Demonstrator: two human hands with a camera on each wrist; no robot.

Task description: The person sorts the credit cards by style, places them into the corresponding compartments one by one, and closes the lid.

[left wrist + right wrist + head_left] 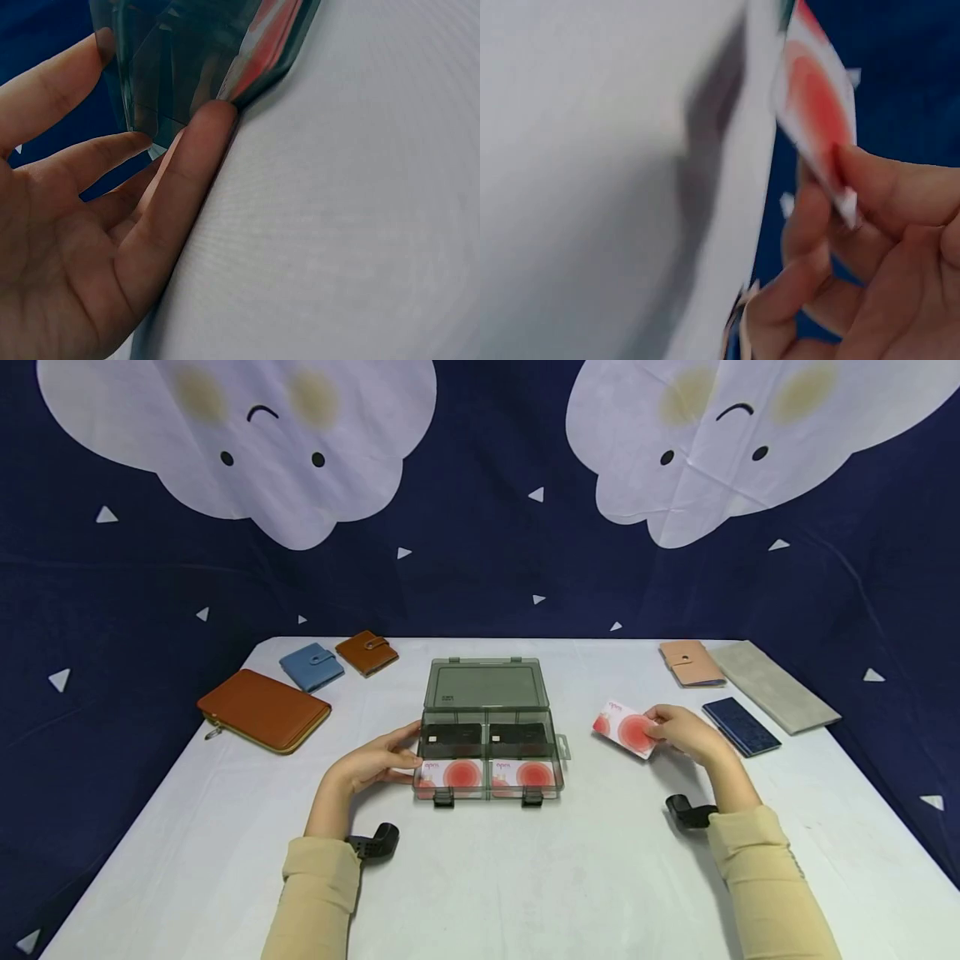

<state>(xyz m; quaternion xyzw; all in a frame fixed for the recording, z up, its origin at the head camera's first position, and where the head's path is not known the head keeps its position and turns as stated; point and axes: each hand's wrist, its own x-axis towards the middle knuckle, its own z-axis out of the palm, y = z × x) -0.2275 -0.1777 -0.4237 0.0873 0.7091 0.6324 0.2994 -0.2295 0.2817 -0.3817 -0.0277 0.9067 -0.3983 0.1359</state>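
A translucent grey-green plastic box [487,718] lies at mid-table with its lid [487,685] tipped back. Its inside is divided into compartments. Dark cards [517,740] show in the far ones, and red-and-white cards [535,774] in the near ones. My left hand [371,766] touches the box's left side, its extended fingers [187,172] spread along the wall and base. Right of the box, my right hand [682,732] pinches another red-and-white card [624,728] by one end, between thumb and fingers. That card is tilted above the table in the right wrist view.
At the left lie a brown zip wallet [262,710], a blue wallet [311,667] and a small brown wallet [367,652]. At the right are a peach wallet [692,662], a navy holder [741,726] and a long grey wallet [774,685]. A dark blue curtain [480,577] hangs behind.
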